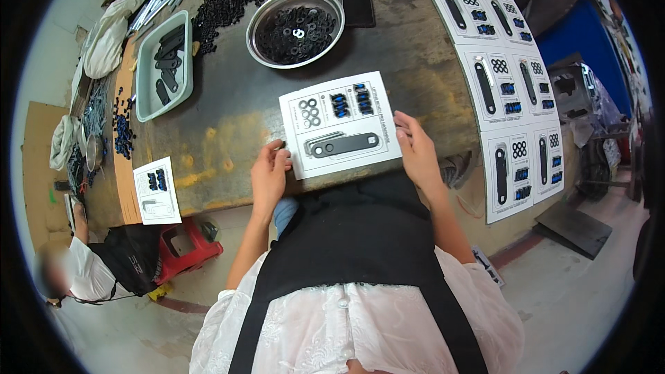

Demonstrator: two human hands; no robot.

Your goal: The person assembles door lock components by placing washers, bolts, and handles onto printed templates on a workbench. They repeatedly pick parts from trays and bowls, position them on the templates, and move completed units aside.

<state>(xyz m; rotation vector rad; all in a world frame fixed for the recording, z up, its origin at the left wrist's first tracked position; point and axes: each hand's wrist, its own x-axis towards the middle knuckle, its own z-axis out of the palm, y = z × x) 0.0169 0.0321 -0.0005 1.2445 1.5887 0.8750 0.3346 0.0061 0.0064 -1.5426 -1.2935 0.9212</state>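
Observation:
A white hardware card lies in front of me at the table's near edge. It carries washers, blue-and-black bolts, hex keys and a black flat wrench. My left hand is at its left edge, fingers curled, with the thumb against the side. At the opposite edge my right hand has its thumb and fingertips on the card. Something small and black shows by the left fingertips, too small to name.
A steel bowl of black washers stands beyond the card, beside a dark phone-like slab. To the left are a tray of black wrenches and a smaller card. Filled cards cover the right. Another person sits at lower left.

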